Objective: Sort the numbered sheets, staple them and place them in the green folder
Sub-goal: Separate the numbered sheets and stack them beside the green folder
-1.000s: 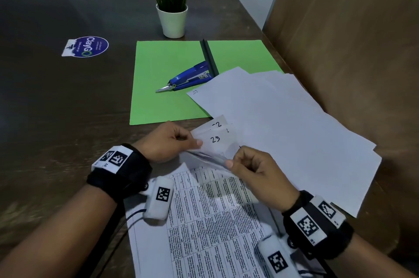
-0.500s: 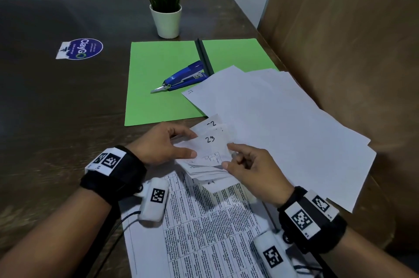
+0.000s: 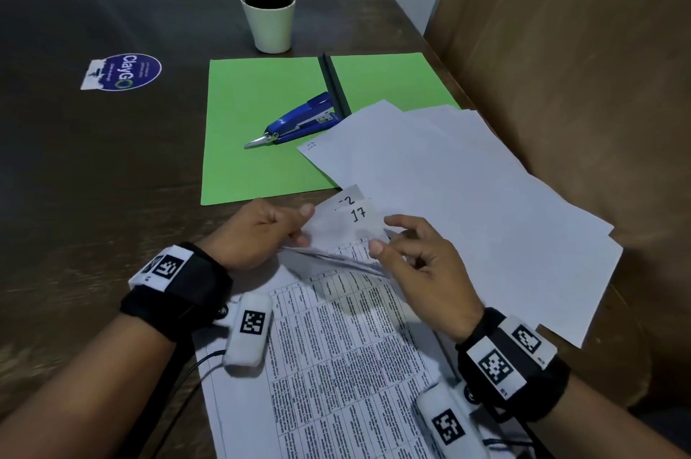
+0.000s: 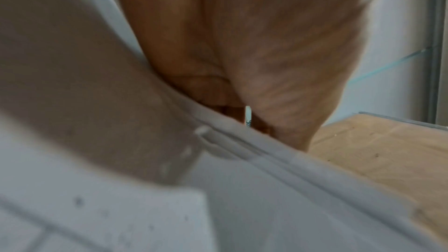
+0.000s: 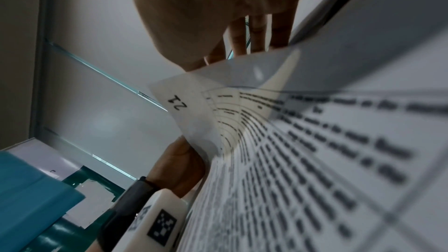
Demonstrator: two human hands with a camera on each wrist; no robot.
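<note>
Near the table's front edge, my left hand pinches the left side of a fanned stack of numbered sheets printed with tables. My right hand pinches the lifted corner marked 17 between thumb and index finger. Behind it shows a corner ending in 2. The right wrist view shows a curled corner marked 21, with the left hand below it. The green folder lies open further back. A blue stapler lies on it. The left wrist view is blurred palm and paper.
A spread pile of blank-side-up sheets lies to the right, overlapping the folder's right half. A potted plant stands behind the folder. A round blue sticker is on the dark table at left. A brown panel borders the right.
The exposed top corner was marked 23 and is now 17. My right hand has leafed through the corners while the left kept its pinch on the stack.
</note>
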